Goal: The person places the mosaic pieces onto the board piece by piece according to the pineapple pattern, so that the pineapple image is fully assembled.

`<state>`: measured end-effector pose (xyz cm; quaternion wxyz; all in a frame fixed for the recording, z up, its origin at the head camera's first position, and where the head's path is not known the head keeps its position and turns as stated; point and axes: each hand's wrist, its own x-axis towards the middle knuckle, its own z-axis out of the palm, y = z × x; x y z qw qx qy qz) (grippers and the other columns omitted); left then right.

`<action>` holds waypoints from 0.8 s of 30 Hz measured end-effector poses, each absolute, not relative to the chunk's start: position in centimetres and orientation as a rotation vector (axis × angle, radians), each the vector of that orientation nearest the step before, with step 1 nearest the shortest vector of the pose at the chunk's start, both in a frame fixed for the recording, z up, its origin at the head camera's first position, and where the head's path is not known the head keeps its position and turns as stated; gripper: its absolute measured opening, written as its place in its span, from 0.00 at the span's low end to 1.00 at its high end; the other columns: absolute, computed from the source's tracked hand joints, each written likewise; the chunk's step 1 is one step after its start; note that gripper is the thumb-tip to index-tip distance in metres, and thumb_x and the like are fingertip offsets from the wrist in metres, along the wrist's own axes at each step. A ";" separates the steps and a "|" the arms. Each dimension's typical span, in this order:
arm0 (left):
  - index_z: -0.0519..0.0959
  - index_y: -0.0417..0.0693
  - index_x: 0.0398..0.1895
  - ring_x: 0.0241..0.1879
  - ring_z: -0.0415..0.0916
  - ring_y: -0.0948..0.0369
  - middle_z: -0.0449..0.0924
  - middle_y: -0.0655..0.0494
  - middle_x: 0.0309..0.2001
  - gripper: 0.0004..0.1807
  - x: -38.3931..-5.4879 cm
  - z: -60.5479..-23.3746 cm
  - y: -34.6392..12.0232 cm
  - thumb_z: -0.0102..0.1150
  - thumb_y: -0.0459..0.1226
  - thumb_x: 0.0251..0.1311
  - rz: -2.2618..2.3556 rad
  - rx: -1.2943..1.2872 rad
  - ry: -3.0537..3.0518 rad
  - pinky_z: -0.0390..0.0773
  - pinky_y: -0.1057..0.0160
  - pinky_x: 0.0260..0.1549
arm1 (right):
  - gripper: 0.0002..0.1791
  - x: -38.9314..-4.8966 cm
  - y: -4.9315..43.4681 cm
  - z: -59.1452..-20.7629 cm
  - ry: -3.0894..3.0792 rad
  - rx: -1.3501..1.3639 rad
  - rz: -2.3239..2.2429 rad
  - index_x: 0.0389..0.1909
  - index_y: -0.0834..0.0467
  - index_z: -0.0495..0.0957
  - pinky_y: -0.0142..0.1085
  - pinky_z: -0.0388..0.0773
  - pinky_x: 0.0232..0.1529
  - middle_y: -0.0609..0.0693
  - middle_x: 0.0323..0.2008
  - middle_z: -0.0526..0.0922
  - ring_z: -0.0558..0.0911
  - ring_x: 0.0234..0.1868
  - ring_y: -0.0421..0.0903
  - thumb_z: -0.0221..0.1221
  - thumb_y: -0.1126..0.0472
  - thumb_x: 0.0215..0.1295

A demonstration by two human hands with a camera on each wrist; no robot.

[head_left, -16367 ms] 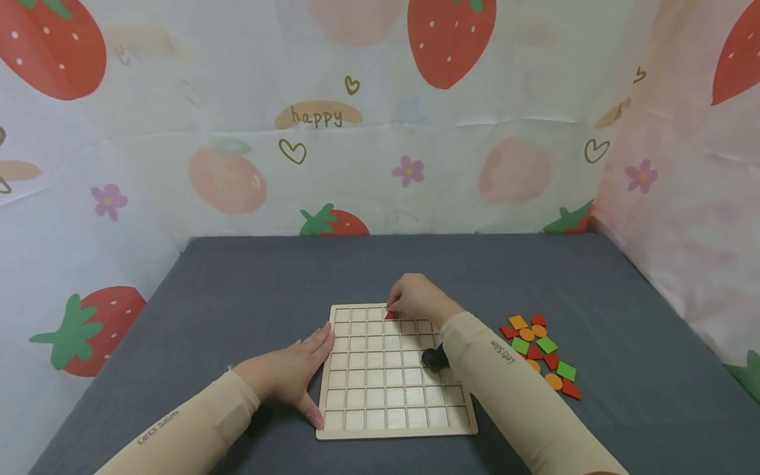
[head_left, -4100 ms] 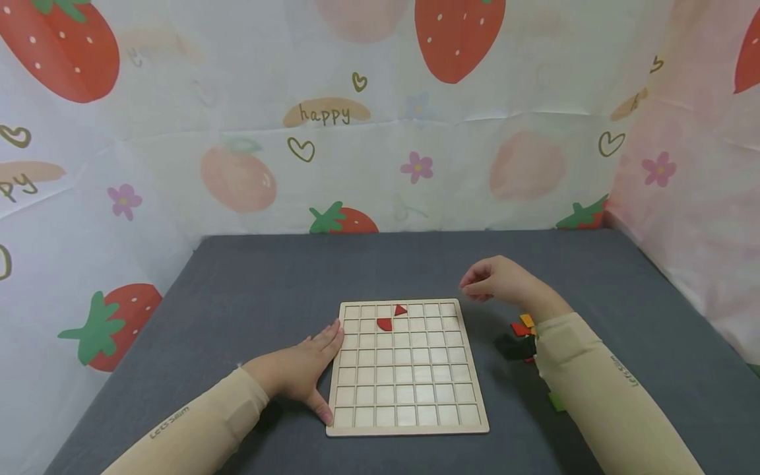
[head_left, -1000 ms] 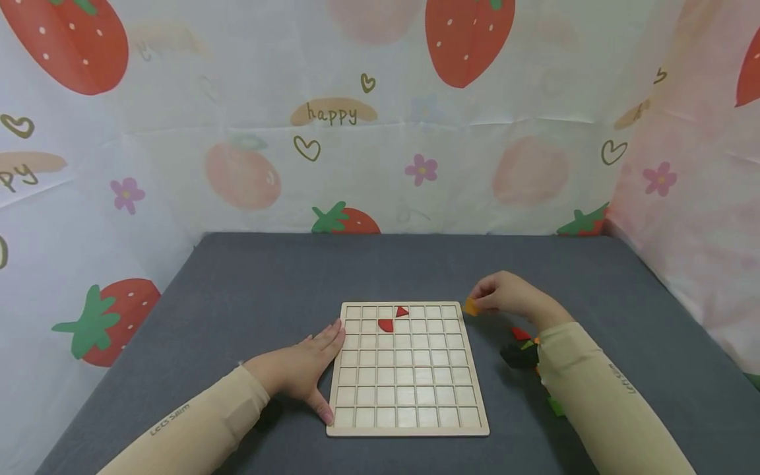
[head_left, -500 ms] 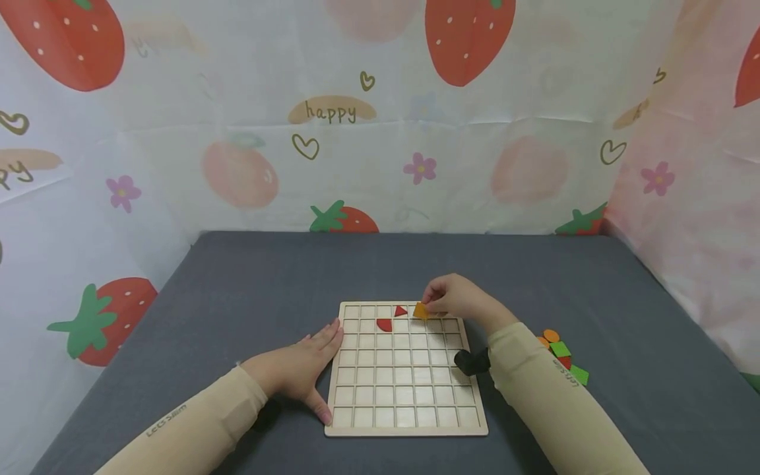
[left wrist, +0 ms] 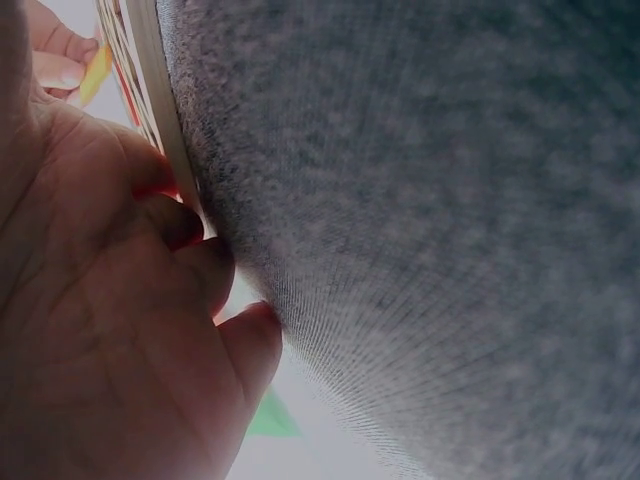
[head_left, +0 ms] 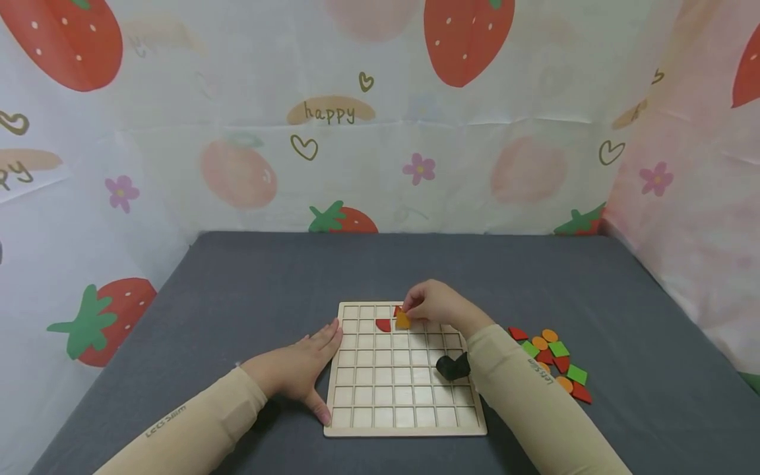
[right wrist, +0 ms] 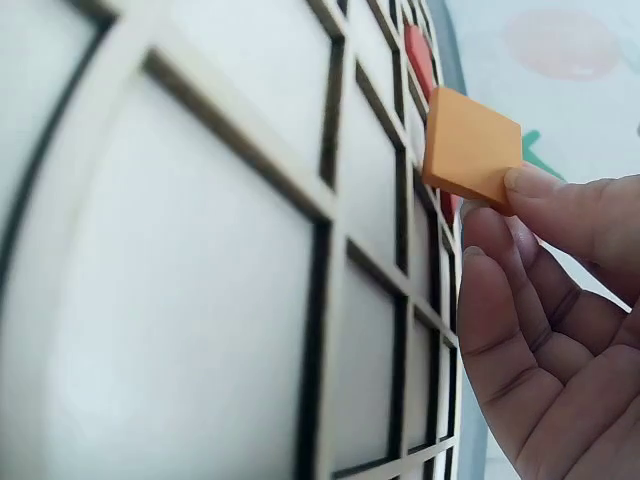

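A pale wooden grid board (head_left: 404,432) lies on the grey cloth, its cells divided by thin raised bars. My left hand (head_left: 297,369) rests along its left edge, fingers stretched and thumb near the front corner. With thumb and fingers, my right hand (head_left: 439,307) pinches an orange square tile (right wrist: 472,145) over the second row from the back. A red triangle tile (head_left: 398,311) sits in the back row, partly hidden behind the orange tile and fingers. One row nearer and to the left lies a red rounded-edge tile (head_left: 383,325).
Right of the board is a loose group of flat tiles, among them a green square (head_left: 576,375), an orange disc (head_left: 549,336) and a red piece (head_left: 582,394); my right sleeve (head_left: 534,389) covers some. A black wrist camera (head_left: 453,367) hangs over the board. Printed fabric walls surround the table.
The right hand has carried the orange square tile leftward from beyond the board's right edge to beside the red tiles. Earlier, the two red tiles came onto the board. The left hand stays put.
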<state>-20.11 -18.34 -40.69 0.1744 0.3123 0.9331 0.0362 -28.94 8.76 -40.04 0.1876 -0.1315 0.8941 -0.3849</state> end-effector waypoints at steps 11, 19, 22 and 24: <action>0.42 0.37 0.70 0.70 0.37 0.51 0.34 0.42 0.72 0.78 -20.0 -40.4 -18.1 0.62 0.72 0.17 0.086 0.872 2.646 0.51 0.48 0.63 | 0.03 -28.9 8.2 -40.3 2.562 -0.393 -1.021 0.25 0.54 0.80 0.35 0.71 0.31 0.45 0.29 0.80 0.73 0.32 0.45 0.63 0.63 0.55; 0.42 0.37 0.70 0.70 0.37 0.51 0.33 0.42 0.72 0.78 -20.1 -40.7 -18.2 0.62 0.72 0.17 0.090 0.880 2.647 0.51 0.48 0.63 | 0.05 -29.1 7.5 -40.3 2.591 -0.380 -1.007 0.31 0.55 0.80 0.36 0.72 0.36 0.47 0.28 0.79 0.75 0.32 0.44 0.65 0.64 0.53; 0.42 0.37 0.70 0.70 0.37 0.51 0.33 0.42 0.72 0.78 -20.1 -40.8 -18.3 0.62 0.72 0.16 0.088 0.882 2.649 0.52 0.48 0.63 | 0.10 -29.1 7.4 -40.3 2.585 -0.366 -1.008 0.36 0.56 0.79 0.36 0.73 0.35 0.48 0.29 0.78 0.75 0.32 0.44 0.65 0.64 0.52; 0.42 0.37 0.70 0.70 0.37 0.51 0.33 0.42 0.72 0.78 -20.1 -40.9 -18.3 0.62 0.73 0.16 0.087 0.880 2.650 0.51 0.48 0.63 | 0.11 -29.2 7.4 -40.3 2.575 -0.358 -1.009 0.38 0.56 0.79 0.36 0.72 0.35 0.49 0.30 0.78 0.75 0.32 0.44 0.66 0.63 0.52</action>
